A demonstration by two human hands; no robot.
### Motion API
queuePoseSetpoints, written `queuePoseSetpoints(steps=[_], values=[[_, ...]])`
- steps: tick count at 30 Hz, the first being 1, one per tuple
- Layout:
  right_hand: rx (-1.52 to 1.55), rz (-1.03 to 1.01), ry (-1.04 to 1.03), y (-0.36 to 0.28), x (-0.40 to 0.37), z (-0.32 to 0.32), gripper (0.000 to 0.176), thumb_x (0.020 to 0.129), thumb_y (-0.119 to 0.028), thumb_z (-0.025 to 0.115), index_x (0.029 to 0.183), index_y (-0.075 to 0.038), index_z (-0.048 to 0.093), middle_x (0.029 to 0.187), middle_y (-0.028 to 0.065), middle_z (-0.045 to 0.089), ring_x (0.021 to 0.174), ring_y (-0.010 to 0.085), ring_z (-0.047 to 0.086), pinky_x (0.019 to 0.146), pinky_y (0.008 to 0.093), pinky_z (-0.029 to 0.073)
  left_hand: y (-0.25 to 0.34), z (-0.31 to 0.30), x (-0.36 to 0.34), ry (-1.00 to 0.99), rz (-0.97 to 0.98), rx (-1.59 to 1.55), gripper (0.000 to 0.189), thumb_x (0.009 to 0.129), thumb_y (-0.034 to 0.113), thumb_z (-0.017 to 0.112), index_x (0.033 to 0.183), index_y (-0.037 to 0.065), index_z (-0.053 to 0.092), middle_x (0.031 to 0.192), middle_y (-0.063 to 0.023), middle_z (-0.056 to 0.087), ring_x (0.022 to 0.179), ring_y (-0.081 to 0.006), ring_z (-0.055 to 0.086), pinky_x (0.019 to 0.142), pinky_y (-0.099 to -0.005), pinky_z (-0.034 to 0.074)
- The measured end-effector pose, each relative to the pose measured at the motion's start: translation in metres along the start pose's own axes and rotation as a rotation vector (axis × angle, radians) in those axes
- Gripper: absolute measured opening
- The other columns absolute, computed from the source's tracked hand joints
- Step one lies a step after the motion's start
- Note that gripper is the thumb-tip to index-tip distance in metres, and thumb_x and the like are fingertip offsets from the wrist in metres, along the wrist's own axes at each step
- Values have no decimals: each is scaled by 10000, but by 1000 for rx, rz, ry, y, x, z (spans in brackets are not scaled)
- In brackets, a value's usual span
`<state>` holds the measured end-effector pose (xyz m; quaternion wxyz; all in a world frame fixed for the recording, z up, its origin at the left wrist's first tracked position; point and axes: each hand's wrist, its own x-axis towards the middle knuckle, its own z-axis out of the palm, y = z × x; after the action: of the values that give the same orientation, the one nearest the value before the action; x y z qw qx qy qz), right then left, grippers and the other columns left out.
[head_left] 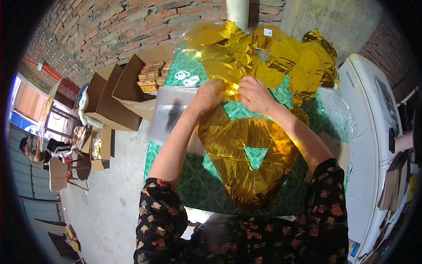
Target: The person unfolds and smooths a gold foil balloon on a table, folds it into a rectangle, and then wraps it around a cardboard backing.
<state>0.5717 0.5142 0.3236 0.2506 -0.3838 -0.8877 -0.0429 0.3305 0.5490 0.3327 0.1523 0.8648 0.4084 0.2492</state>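
A flat gold foil balloon [220, 165] with a triangular cut-out lies on the green checked tablecloth [193, 191] in front of me. Beyond its far edge, a bunched bit of shiny gold foil is pinched between my two hands. My left hand [210, 93] has its fingers closed on the left side of that foil. From the right, my right hand [256, 96] grips it with thumb and fingers curled in. The fingertips are partly hidden by the glare. More crumpled gold foil balloons [281, 55] are heaped at the back of the table, close beyond my hands.
Clear plastic sleeves [163, 115] lie left of my forearm, near white ring-shaped pieces [187, 78]. Open cardboard boxes [132, 105] stand at the left, one with printed packets [151, 75]. A white appliance [362, 132] borders the right side. A person [35, 152] sits far left.
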Motion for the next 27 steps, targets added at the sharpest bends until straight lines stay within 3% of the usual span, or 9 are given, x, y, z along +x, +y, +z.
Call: queuePoseSetpoints(steps=[5, 11, 14, 20, 27], values=[[-45, -175, 95, 1, -6, 10, 230, 841, -149, 707, 1052, -56, 715, 1099, 56, 661, 1215, 261, 547, 1005, 419, 468, 2, -2, -1, -19, -55, 5, 330, 871, 153, 769, 1156, 3, 696, 1168, -185, 683, 1080, -399, 661, 935, -442, 544], [-169, -245, 119, 3, -6, 25, 150, 781, -110, 687, 904, -50, 626, 1006, 93, 609, 1082, 279, 567, 940, 402, 496, -1, 0, -1, -1, -58, 7, 341, 898, 183, 763, 1179, 4, 691, 1170, -188, 684, 1071, -395, 667, 935, -433, 543], [-62, -185, 182, 5, -3, 30, 134, 824, -99, 679, 879, -30, 579, 969, 115, 580, 1020, 315, 559, 910, 418, 501, 2, -3, -1, -35, -99, -25, 331, 949, 229, 724, 1198, 13, 693, 1176, -193, 690, 1069, -388, 674, 928, -427, 544], [202, 229, 107, -4, 2, 27, 148, 931, -133, 663, 906, -19, 572, 976, 154, 588, 1003, 360, 559, 880, 461, 491, -8, 2, -2, 32, -106, -176, 312, 968, 260, 638, 1166, 31, 713, 1138, -210, 700, 1102, -399, 652, 974, -458, 514], [307, 398, 215, -7, 15, 24, 222, 999, -195, 629, 904, -6, 562, 853, 186, 609, 866, 413, 587, 815, 498, 486, -6, 5, -7, 72, -99, -222, 323, 974, 252, 635, 1201, 32, 701, 1209, -197, 695, 1152, -388, 641, 1020, -442, 500]])
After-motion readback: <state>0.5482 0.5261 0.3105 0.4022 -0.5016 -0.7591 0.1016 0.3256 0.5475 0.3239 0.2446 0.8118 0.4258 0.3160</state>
